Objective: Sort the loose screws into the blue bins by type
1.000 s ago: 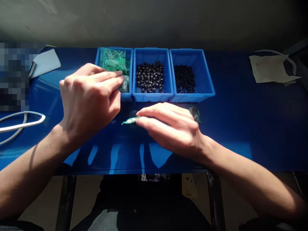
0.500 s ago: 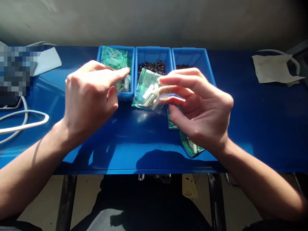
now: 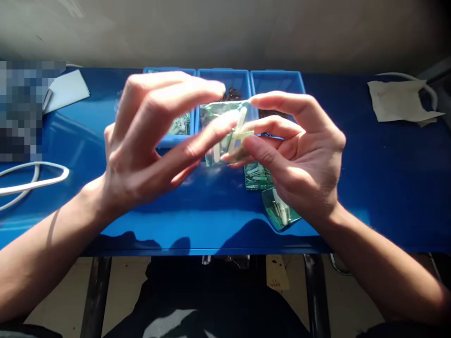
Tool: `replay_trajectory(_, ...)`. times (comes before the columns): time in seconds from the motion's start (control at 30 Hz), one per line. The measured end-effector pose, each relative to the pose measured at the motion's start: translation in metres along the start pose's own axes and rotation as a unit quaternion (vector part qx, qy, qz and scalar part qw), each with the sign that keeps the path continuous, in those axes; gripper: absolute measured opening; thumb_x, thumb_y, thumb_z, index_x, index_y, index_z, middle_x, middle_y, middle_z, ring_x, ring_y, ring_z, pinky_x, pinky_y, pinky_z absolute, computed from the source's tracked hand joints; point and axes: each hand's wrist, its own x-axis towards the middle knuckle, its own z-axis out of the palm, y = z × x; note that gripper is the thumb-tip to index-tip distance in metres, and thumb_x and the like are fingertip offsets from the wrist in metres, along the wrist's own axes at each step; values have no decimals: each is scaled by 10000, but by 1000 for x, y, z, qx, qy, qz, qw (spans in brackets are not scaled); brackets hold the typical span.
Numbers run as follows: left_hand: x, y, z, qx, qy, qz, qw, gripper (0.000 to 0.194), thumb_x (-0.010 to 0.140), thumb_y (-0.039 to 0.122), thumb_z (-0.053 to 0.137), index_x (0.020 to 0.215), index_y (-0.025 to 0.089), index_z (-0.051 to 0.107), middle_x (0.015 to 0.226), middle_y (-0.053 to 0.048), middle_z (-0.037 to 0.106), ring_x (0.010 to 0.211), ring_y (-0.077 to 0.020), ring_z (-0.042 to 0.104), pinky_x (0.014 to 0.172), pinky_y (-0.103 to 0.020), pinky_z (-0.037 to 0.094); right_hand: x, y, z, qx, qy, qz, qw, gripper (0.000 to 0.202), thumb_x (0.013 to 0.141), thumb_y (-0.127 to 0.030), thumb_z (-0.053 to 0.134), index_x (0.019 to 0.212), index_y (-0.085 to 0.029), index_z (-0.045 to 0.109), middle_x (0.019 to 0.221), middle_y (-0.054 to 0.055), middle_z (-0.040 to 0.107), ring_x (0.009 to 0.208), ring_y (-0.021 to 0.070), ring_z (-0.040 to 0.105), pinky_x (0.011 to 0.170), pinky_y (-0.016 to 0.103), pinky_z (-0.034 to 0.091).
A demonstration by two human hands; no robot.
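Packet (image 3: 230, 144), clear greenish plastic, is up off the table (image 3: 352, 164), just on the 12 o'clock side of the view's centre, overlapping the middle box in sight. Clock below is read from that centre.

Writing: yellow card (image 3: 276, 272) under the table edge at 5 o'clock bears small dark print, too small to read.

Orientation: packet's broad face is toward the head camera; upper edge runs roughly 9 to 3 o'clock. Which side is longer, cannot tell. Inside, a slim white plug (image 3: 242, 117) lies with its long axis from 7 to 1 o'clock, upper end leaning to 1.

Grip: right hand (image 3: 303, 159) pinches the packet at its 3 o'clock side, thumb in front, fingers behind and at the upper corner. Left hand (image 3: 141, 150) has fingers apart, thumb across the packet's face, index finger near the upper edge; whether it presses, cannot tell.

Surroundings: left box (image 3: 176, 142) at 11 o'clock holds packets; middle box (image 3: 225, 71) at 12 and right box (image 3: 278, 82) at 1 hold dark small parts. Two further packets (image 3: 282, 209) lie at 3 and 4 o'clock, beside the right hand. White cable (image 3: 65, 173) at 9, tan paper (image 3: 398, 103) at 2.
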Motion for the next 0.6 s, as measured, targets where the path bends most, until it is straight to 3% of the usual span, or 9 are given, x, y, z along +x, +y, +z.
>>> replay_trajectory(0.07, -1, 3, -1, -10, 20, 13, 1000, 352, 1130, 256, 717, 1467, 356, 698, 1466, 38, 755, 1361, -264, 766, 1101, -507, 718, -2, -3, 1, 0, -7, 9, 1000, 467, 933, -261, 978, 1356, -336, 796, 1525, 7, 767, 1071, 228, 855, 754, 364, 778)
replay_trajectory(0.17, 0, 10, -4, -68, 7, -82, 994, 221, 1154, 256, 720, 1351, 351, 752, 1242, 106, 839, 1165, -188, 838, 1062, -412, 733, -6, -4, 0, -61, -35, -28, 997, 365, 1035, -250, 858, 1380, -360, 808, 1335, 3, 813, 996, 215, 836, 736, 361, 762)
replay_trajectory(0.23, 2, 15, -7, -124, 22, -184, 975, 307, 1139, 254, 770, 1431, 345, 737, 1327, 95, 832, 1095, -154, 847, 1011, -321, 732, -8, -2, -2, -146, -50, -92, 984, 400, 1071, -180, 769, 1428, -358, 797, 1294, 30, 787, 988, 213, 808, 764, 370, 755)
replay_trajectory(0.33, 7, 21, -8, -225, 37, -274, 934, 542, 1107, 242, 809, 1592, 429, 656, 1600, 90, 694, 1076, -137, 844, 875, -245, 732, -8, 2, -7, -277, -68, -200, 937, 549, 1050, -85, 736, 1518, -371, 753, 1471, 66, 681, 1160, 234, 779, 854, 374, 759)
replay_trajectory(0.4, 7, 23, -8, -255, 21, -285, 924, 587, 1112, 253, 799, 1595, 543, 635, 1557, 138, 710, 1064, -127, 838, 892, -256, 735, -7, 4, -11, -327, -56, -243, 911, 502, 1042, -122, 782, 1472, -382, 787, 1458, 77, 683, 1237, 265, 772, 873, 387, 768)
replay_trajectory(0.47, 4, 24, -7, -269, 10, -275, 923, 466, 1172, 332, 716, 1542, 610, 660, 1357, 154, 806, 1027, -127, 840, 917, -287, 739, -5, 6, -13, -347, -21, -262, 900, 378, 1031, -187, 834, 1353, -386, 847, 1459, 81, 710, 1239, 286, 780, 833, 394, 770)
replay_trajectory(0.53, 0, 23, -5, -307, 13, -253, 917, 347, 1236, 426, 566, 1498, 615, 695, 1195, 122, 845, 995, -149, 845, 864, -330, 747, -4, 5, -12, -339, 5, -272, 901, 234, 1019, -215, 863, 1206, -353, 889, 1367, 76, 784, 1125, 271, 806, 778, 390, 752)
replay_trajectory(0.6, -4, 20, -3, -323, 19, -226, 919, 323, 1231, 460, 563, 1485, 597, 710, 1078, 81, 835, 920, -170, 828, 792, -356, 736, -3, 3, -9, -315, 19, -259, 913, 140, 1027, -190, 852, 1085, -310, 895, 1107, 43, 851, 919, 222, 800, 723, 380, 713)
